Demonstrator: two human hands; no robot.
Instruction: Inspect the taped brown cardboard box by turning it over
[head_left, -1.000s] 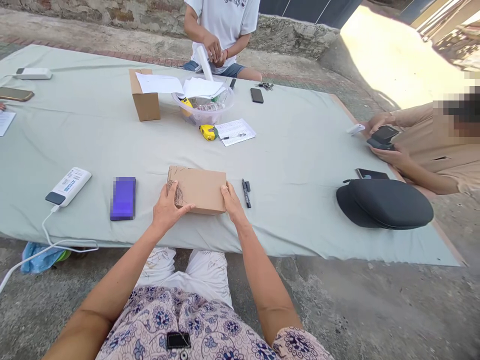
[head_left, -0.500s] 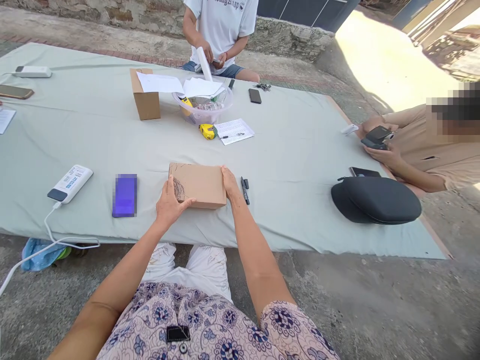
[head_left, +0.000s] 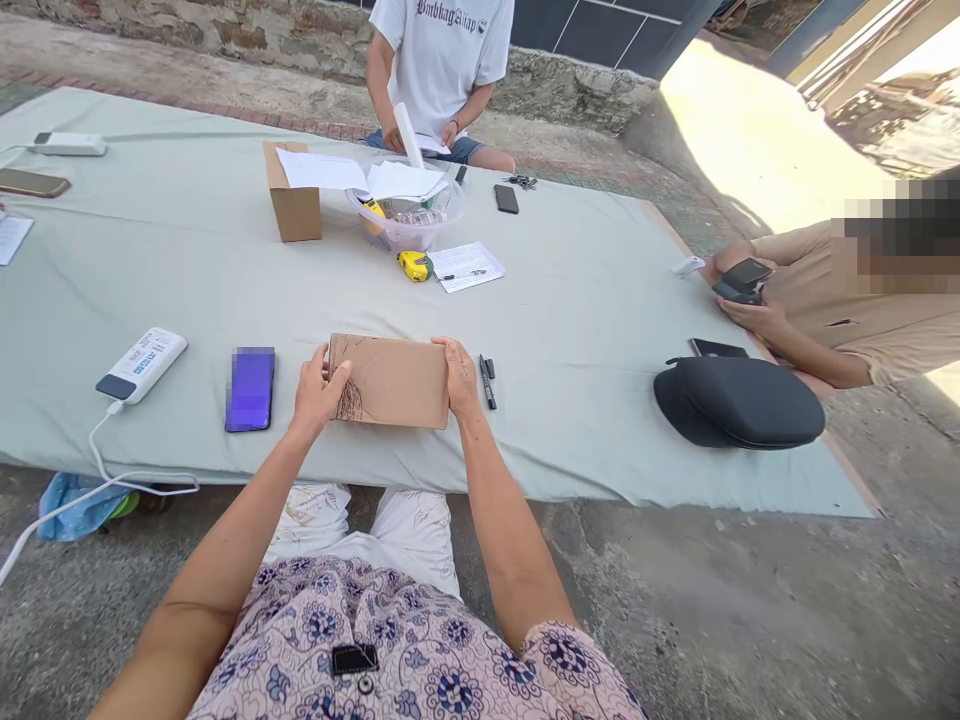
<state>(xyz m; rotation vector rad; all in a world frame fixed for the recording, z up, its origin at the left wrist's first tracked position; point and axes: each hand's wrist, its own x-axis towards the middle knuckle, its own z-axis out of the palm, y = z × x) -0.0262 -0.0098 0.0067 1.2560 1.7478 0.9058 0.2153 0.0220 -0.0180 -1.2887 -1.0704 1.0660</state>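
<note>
Head view: left hand (head_left: 319, 392), right hand (head_left: 459, 378) clamped on cardboard box (head_left: 386, 381) ends; some fingers hidden behind box.

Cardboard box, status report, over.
Left hand and right hand gripping opposite ends of cardboard box. Black marker lying beside right hand.

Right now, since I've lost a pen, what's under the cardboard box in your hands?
Pale green cloth shows around the cardboard box; a black marker lies beside it. What is directly beneath the box is covered.
</note>
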